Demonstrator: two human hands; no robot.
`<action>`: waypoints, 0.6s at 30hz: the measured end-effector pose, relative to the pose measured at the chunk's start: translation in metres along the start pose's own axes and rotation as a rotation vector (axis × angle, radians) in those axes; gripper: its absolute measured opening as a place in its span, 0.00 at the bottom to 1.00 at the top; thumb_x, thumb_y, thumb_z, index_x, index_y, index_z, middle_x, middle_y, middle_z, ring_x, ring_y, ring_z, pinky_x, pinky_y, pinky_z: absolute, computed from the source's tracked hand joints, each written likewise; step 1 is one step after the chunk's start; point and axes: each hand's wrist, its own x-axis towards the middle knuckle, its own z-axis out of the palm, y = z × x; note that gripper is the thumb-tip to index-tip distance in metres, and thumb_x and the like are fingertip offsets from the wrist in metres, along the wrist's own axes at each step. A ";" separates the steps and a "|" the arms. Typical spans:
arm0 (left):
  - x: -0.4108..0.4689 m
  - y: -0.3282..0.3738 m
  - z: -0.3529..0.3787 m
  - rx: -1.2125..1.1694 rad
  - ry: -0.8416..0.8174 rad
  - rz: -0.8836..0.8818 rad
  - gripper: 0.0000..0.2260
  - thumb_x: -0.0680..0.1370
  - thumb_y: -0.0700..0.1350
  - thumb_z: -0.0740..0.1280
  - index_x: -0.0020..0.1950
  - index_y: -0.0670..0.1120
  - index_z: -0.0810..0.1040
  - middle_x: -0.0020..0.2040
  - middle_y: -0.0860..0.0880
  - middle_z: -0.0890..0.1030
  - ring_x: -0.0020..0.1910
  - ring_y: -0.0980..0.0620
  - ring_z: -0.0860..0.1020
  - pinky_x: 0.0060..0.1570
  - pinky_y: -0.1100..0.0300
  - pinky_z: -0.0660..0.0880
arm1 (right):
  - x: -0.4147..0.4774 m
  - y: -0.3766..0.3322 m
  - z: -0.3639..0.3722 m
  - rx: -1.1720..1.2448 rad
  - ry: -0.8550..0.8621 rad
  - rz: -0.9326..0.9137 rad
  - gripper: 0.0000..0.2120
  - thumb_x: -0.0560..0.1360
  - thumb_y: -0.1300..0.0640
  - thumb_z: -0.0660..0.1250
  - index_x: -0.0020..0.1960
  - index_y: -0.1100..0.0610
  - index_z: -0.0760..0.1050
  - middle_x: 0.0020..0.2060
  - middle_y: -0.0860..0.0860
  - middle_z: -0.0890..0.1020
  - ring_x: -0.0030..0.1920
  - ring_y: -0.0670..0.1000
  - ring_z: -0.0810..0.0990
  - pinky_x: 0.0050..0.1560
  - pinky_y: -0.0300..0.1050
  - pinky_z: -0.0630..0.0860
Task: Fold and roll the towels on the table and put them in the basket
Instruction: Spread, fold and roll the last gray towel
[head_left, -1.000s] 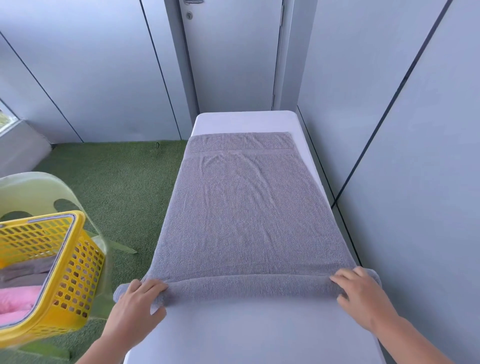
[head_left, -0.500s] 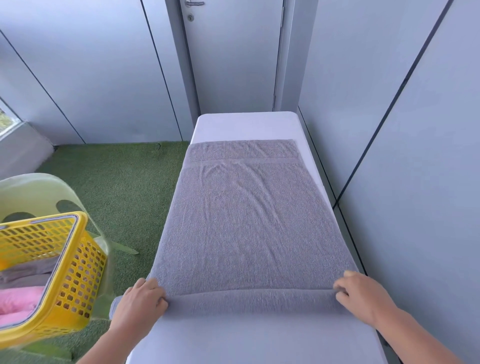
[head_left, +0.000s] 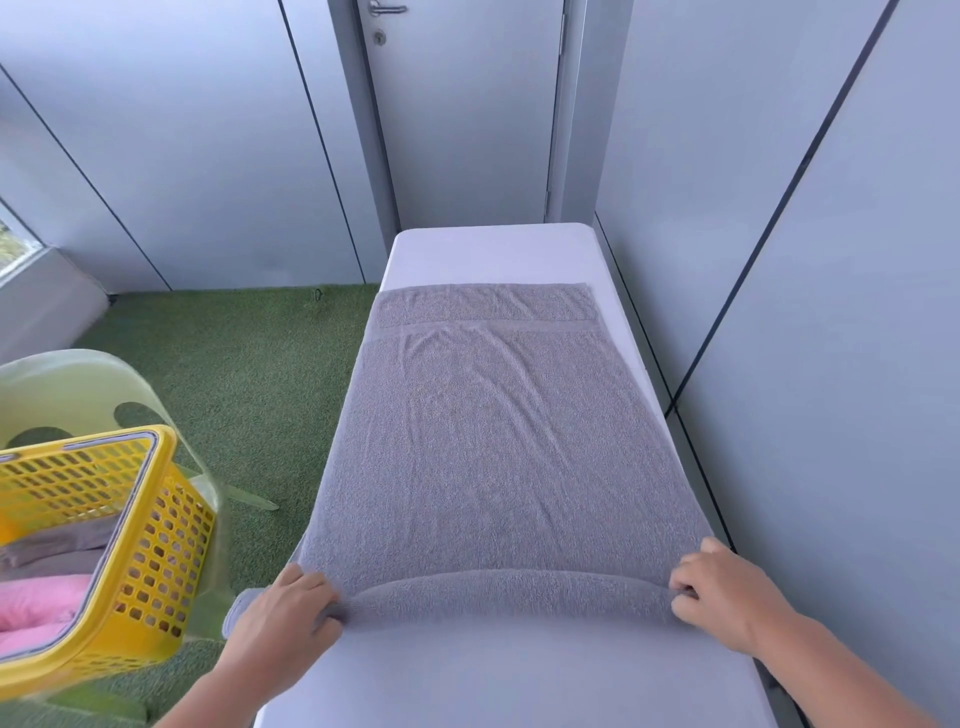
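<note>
A grey towel (head_left: 493, 441) lies lengthwise on the white table (head_left: 493, 249), its near end turned into a short roll (head_left: 504, 595). My left hand (head_left: 291, 613) grips the roll's left end, fingers curled over it. At the roll's right end my right hand (head_left: 722, 592) pinches the fabric. A yellow basket (head_left: 150, 545) stands to the left on a pale green chair, holding a pink towel (head_left: 41, 608) and grey towels (head_left: 57, 551).
Grey wall panels run close along the table's right side, and a door (head_left: 467, 104) stands behind its far end. Green turf (head_left: 234, 374) covers the floor on the left. The pale green chair (head_left: 67, 384) carries the basket.
The roll at the near end has grown thicker and both hands have shifted along with it. The towel's far edge has slid toward me, baring more of the table's far end.
</note>
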 end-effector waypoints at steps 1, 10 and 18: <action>0.000 0.000 -0.001 -0.008 -0.012 0.010 0.08 0.69 0.55 0.56 0.32 0.55 0.62 0.35 0.60 0.67 0.42 0.56 0.67 0.31 0.65 0.61 | 0.000 -0.001 -0.003 0.032 -0.035 0.010 0.09 0.67 0.47 0.57 0.33 0.49 0.70 0.35 0.46 0.74 0.45 0.44 0.69 0.39 0.42 0.72; 0.001 0.003 -0.003 -0.086 0.131 -0.072 0.11 0.77 0.53 0.54 0.46 0.58 0.77 0.43 0.59 0.69 0.40 0.58 0.76 0.26 0.67 0.59 | 0.001 -0.004 0.004 0.113 0.254 0.121 0.13 0.72 0.58 0.65 0.35 0.43 0.67 0.34 0.41 0.70 0.34 0.42 0.72 0.37 0.45 0.74; 0.002 -0.004 -0.001 0.009 0.033 0.005 0.16 0.68 0.55 0.64 0.55 0.59 0.79 0.50 0.67 0.75 0.47 0.59 0.66 0.40 0.64 0.73 | -0.005 0.001 0.008 -0.002 0.268 -0.071 0.07 0.60 0.52 0.67 0.37 0.43 0.79 0.34 0.34 0.75 0.40 0.44 0.70 0.39 0.42 0.68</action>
